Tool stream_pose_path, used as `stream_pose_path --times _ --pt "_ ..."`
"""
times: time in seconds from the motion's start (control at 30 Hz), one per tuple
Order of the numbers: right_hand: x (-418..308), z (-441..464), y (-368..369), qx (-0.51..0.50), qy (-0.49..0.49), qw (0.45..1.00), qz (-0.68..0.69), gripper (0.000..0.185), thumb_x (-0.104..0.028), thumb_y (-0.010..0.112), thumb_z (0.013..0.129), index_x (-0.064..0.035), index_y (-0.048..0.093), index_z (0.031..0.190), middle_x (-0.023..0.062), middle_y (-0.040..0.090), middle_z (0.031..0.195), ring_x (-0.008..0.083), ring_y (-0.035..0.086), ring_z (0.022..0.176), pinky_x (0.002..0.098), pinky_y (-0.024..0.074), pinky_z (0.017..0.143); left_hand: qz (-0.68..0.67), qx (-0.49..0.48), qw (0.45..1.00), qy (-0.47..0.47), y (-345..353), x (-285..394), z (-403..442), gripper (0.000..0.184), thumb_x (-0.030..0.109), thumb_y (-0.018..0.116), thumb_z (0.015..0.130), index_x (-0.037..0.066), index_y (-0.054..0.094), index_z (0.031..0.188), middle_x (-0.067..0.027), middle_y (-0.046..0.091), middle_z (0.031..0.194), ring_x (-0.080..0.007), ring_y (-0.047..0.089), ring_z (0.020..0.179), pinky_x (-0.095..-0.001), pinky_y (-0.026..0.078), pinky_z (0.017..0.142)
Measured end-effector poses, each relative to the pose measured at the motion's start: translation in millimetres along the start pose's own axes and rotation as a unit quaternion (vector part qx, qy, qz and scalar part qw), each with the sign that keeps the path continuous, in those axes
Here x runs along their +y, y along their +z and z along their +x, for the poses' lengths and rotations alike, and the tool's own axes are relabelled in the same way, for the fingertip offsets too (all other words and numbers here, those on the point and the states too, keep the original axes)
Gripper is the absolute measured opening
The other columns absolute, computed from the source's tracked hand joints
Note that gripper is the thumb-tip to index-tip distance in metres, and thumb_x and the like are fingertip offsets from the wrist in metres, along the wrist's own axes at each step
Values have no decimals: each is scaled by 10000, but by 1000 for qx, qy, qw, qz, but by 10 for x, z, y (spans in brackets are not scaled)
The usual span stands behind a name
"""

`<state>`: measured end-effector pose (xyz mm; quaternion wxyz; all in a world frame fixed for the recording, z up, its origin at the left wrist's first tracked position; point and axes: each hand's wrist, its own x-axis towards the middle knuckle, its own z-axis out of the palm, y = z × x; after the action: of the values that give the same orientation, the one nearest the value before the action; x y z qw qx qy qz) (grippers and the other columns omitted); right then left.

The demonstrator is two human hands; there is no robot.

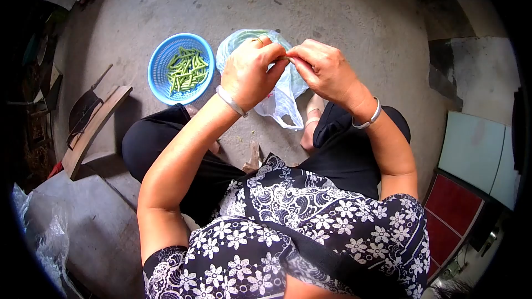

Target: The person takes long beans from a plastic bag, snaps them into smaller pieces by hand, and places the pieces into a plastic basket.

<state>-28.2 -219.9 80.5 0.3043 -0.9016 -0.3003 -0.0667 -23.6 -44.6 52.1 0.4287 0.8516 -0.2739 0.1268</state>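
Fingers pinched, left hand [326, 71] and right hand [248, 71] hold an apparent green bean [287, 58] above a plastic bag [285, 98]; likely light and crisp, the bean is best gripped near its ends.

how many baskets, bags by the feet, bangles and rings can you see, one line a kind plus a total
Blue basket: 1
Plastic bag: 1
Bangles: 2
Ring: 1
Total: 5

Wooden board [97, 127] beside crinkled clear plastic [54, 241]
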Motion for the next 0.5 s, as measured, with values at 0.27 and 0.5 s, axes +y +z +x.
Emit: stream_pose_path --times 0.27,0.5 --pt "-26 27 119 47 282 858 426 136 -141 554 849 -14 598 827 7 582 678 57 516 529 201 432 471 50 71 995 55 -9 70 44 64 85 640 717 55 587 737 -100 547 710 -272 545 689 -350 440 624" --pt "28 -13 153 -59 312 823 471 142 -139 510 863 -27 593 891 8 581 704 33 504 549 169 418 466 -495 118 802 -312 21 -33 60 176 181 606 851 21 644 915 5 561 766 -71 486 672 -202 383 627"
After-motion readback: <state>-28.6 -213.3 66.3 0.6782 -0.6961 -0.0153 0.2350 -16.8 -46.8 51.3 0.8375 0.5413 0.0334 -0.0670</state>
